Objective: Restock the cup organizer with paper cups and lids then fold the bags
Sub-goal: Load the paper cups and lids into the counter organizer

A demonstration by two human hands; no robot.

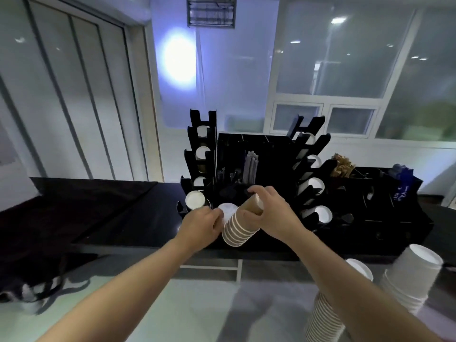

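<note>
A black cup organizer [269, 149] stands on the dark counter [138, 218], with white cup rims showing in its slanted slots on both sides. My right hand [274, 213] grips the narrow end of a stack of brown paper cups [240, 229], tilted with the rims toward me. My left hand [204, 227] is at the stack's lower left side, fingers curled against the rims near a white lid [227, 210] in front of the organizer. A cup [195, 199] sits in the lowest left slot.
Two more cup stacks stand at the lower right, a brown one [323, 319] and a white one [409, 280]. A second black organizer [385, 193] holds brown and blue packets. A black bag [37, 280] lies at the left on the lower surface.
</note>
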